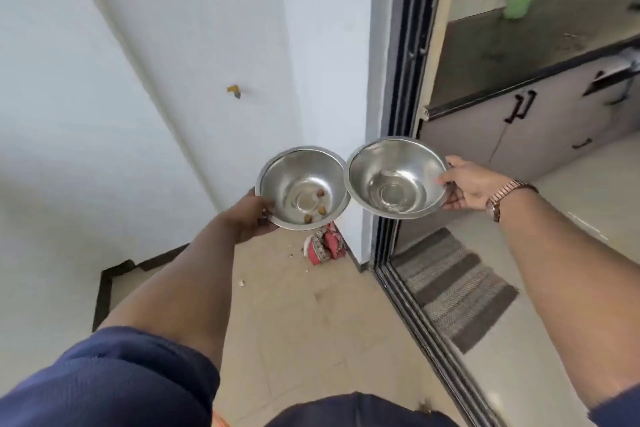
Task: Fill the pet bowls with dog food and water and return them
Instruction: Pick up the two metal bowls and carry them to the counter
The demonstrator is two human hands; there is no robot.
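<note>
two bare forearms, short sleeves. left sleeve [104, 378] dark navy blue, loose, soft folds, hem ending above the elbow. right sleeve [620, 406] same navy, only a sliver showing at the frame corner. navy shirt front [353, 412] between the two sleeves. wristwatch [502, 198] on the right wrist, just behind the right hand [467, 191]: rose-gold metal link band, dark brownish case. left hand [251, 218] bare, no rings visible.

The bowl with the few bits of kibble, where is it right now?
In the head view, the kibble bowl is held in the left hand, its rim beside the other bowl, above the floor near the doorway.
</note>
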